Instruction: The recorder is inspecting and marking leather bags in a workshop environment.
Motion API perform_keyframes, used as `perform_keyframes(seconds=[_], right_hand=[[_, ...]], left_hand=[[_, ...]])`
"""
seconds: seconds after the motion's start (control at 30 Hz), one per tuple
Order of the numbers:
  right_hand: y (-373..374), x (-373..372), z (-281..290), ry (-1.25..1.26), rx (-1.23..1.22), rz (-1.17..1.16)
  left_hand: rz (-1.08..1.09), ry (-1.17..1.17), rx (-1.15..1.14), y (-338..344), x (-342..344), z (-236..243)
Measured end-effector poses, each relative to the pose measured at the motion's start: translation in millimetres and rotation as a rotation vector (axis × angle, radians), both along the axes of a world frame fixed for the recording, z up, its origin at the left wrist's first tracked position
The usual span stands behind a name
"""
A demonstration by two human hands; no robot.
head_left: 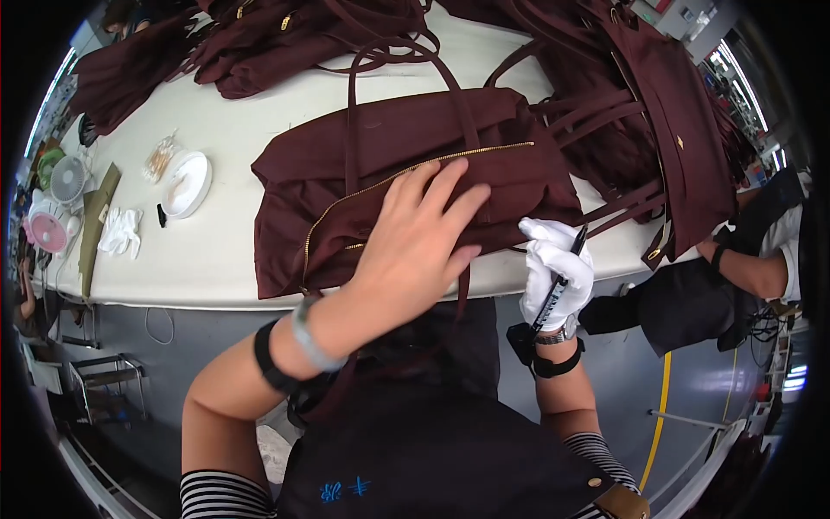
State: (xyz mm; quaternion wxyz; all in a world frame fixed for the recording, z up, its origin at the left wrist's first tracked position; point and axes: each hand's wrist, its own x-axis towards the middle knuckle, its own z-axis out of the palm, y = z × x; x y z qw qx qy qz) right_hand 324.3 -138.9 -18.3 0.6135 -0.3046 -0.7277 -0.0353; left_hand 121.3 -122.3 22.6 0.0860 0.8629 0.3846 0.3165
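Observation:
A maroon handbag (398,130) lies on the table in front of me, its two thin handles stretched toward the far side. Across it runs a curved gold zipper (346,201). My left hand (419,229), bare, rests over the bag along the zipper with its fingers spread, slightly blurred. At the bag's near right corner is my right hand (556,272) in a white glove, its fingers closed round a black pen (553,296) that slants up to the right.
Several more maroon bags (683,138) are piled at the far side and right. On the left are a white round dish (188,184), cotton swabs (161,158), a white glove (121,232) and small fans (69,180). Another person's arm (752,270) is at the right.

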Motion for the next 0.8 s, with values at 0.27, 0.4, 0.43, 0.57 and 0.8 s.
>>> perform_keyframes(seconds=[0.27, 0.4, 0.43, 0.57, 0.8], right_hand=[[6.0, 1.1, -4.3, -0.030, -0.135, 0.075], [16.1, -2.2, 3.9, -0.040, -0.167, 0.085], [19.2, -0.4, 5.5, -0.064, -0.119, 0.079], [16.8, -1.5, 23.9, -0.224, -0.123, 0.060], [22.5, 0.5, 38.8, -0.649, -0.093, 0.048]], left_hand=[[-0.003, -0.026, -0.107, 40.2, 11.9, -35.7], [-0.028, -0.205, -0.186, 36.8, 6.1, -29.4], [-0.039, -0.219, -0.232, 36.0, 4.6, -29.1], [-0.063, -0.285, -0.209, 35.9, 1.1, -35.9], [-0.068, -0.224, -0.235, 32.3, -10.1, -32.6]])
